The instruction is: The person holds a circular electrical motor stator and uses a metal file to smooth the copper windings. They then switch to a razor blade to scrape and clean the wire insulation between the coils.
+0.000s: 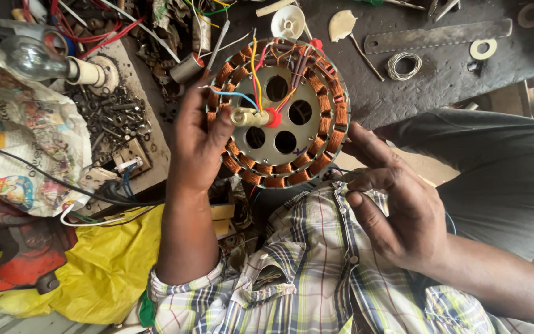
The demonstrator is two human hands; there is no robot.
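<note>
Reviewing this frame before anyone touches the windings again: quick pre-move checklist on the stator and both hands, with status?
1. Left hand grips the stator at its left rim, thumb beside the shaft: ok.
2. Right hand supports the stator: not ok; its fingers are spread beside the lower right rim, and contact cannot be judged.
3. Copper coils seated around the ring: ok where visible; the left side is hidden by the hand.
4. Coloured lead wires kept clear of the grip: cannot tell; blue ones run toward the left hand's fingers.
5. Clear set-down spot on the workbench: not ok; a wire coil, a metal strip and washers lie there.
</note>
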